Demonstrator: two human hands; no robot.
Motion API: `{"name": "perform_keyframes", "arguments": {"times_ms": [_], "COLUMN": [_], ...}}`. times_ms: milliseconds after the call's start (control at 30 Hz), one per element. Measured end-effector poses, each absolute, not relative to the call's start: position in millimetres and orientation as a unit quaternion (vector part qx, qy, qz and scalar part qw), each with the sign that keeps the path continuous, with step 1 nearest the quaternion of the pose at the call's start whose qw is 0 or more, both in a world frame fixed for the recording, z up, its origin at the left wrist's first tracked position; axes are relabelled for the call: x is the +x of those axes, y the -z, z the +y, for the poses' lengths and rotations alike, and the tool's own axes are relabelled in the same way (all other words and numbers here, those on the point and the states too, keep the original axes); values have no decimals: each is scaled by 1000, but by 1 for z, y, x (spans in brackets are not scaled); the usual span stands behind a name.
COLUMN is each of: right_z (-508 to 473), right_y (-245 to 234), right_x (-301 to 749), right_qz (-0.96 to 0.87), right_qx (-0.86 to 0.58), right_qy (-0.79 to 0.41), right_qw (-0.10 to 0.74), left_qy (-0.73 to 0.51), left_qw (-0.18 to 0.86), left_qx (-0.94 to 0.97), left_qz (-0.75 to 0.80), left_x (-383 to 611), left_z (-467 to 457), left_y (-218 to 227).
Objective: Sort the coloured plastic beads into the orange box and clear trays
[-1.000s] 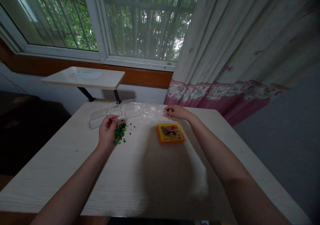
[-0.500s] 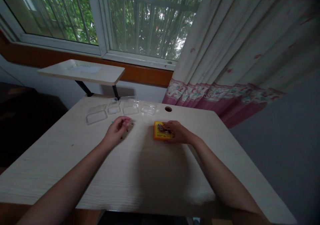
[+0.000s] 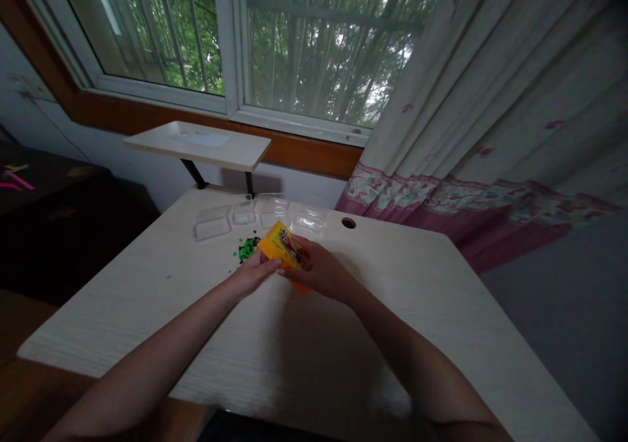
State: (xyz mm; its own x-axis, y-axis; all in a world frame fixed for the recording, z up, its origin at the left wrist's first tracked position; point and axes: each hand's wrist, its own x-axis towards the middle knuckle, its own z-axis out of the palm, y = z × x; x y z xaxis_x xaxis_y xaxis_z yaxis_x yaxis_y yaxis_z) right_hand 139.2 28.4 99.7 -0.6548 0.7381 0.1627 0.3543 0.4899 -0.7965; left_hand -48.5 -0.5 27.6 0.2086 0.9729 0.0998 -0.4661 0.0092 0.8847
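Note:
Both hands grip a small yellow-and-orange box (image 3: pixel 277 238) with a printed picture on its top. It is tilted above the table. My left hand (image 3: pixel 254 273) holds its near left corner, thumb on top. My right hand (image 3: pixel 321 269) wraps round the right side, covering part of the print. An orange part (image 3: pixel 300 286) shows below the fingers; whether it belongs to the box I cannot tell. Just beyond my left hand lies a loose pile of tiny green and dark pieces (image 3: pixel 247 248), partly hidden by the hand and box.
Several clear plastic cases (image 3: pixel 212 223) stand in a row toward the back of the pale table (image 3: pixel 196 318). A raised shelf (image 3: pixel 196 144) is at the back left. Right of the cases is a round hole (image 3: pixel 348 223). A curtain (image 3: pixel 471 193) hangs behind the right side.
The box has moved up and left off the tabletop and is now tilted. My left hand has come right to hold it too. The green pile shows more, and the view has shifted.

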Motion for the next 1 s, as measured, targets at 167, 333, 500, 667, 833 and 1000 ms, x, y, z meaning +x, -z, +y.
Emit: {"name": "perform_keyframes", "arguments": {"times_ms": [167,333,500,667,833,1000], "right_z": [42,55,64,75,79,84], "right_y": [-100,-107,-104,-95,-80,-61], "right_x": [127,114,104,97,84,73], "right_qz": [-716,-616,-564,-528,-504,-498], "right_qx": [-405,-424,-411,-364,-348,-359], "right_qy": [-517,-635,-684,-723,-726,-703], "right_qw": [235,192,213,258,313,359], "left_qy": [-581,-599,-628,-666,-703,-696], "left_qw": [666,680,666,615,531,526], "left_qx": [358,305,245,206,261,278], "left_qz": [301,292,317,369,394,401], "left_x": [-63,-76,-83,-97,-117,-129], "left_z": [6,15,16,22,32,36], "left_y": [-33,-36,-46,-52,-46,-39]}}
